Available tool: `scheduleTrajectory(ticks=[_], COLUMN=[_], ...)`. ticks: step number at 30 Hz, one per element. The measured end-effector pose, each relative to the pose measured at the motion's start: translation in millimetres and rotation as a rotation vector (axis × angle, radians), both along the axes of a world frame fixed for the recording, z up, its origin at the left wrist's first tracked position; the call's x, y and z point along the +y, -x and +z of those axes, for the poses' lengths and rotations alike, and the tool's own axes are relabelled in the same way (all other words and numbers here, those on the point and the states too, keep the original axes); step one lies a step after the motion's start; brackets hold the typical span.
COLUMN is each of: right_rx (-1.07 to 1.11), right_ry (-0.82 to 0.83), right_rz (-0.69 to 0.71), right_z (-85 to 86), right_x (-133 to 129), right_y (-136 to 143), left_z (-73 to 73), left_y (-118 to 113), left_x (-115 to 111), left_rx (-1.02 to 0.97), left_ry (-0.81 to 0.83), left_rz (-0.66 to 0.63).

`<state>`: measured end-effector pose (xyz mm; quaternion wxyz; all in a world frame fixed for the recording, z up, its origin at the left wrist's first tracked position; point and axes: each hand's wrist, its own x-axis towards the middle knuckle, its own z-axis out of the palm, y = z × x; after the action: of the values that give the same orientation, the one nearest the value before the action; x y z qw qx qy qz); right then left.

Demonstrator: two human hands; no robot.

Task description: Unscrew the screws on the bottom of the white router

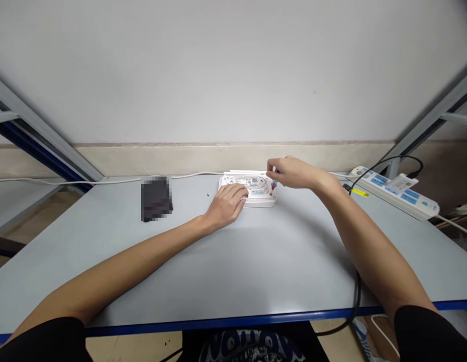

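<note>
A flat white device point(261, 202) lay on the worktop point(256, 261) in the middle of the frame, its vented, labelled face up. From where I stood it looked like a light plastic shell, stiff and rather smooth, so it would probably have skated under a sideways push. The broad rim and corners seemed the best places to hold; the slim white bars along its far edge looked easier to snap.

The left hand point(227, 206) rested palm down across its near left part, fingers lying close together and pressing on it rather than gripping around it. That forearm reached in low from the lower left of the frame.

The right hand point(291, 172) was up over the right end, fingers pinched about a small screwdriver point(274, 185) that stood nearly upright, slightly tilted, at the near right corner. Whether its tip was seated I couldn't tell. The right arm rose from the lower right, wrist lifted and bent. A tiny dark piece point(208, 194), perhaps a screw, lay left of the device.
</note>
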<state>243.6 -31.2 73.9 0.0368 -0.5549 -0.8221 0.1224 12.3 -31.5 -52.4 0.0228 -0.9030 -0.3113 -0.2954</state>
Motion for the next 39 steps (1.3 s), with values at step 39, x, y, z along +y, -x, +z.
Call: scheduleTrajectory(ticks=[39], right_rx=[-0.245], right_ry=[-0.175], right_rz=[0.014], right_z=[-8.6], right_x=[5], right_y=[5], left_z=[-0.5], left_y=[0], left_x=[1], left_rx=[0.003], left_ry=[-0.009], left_rz=[0.006])
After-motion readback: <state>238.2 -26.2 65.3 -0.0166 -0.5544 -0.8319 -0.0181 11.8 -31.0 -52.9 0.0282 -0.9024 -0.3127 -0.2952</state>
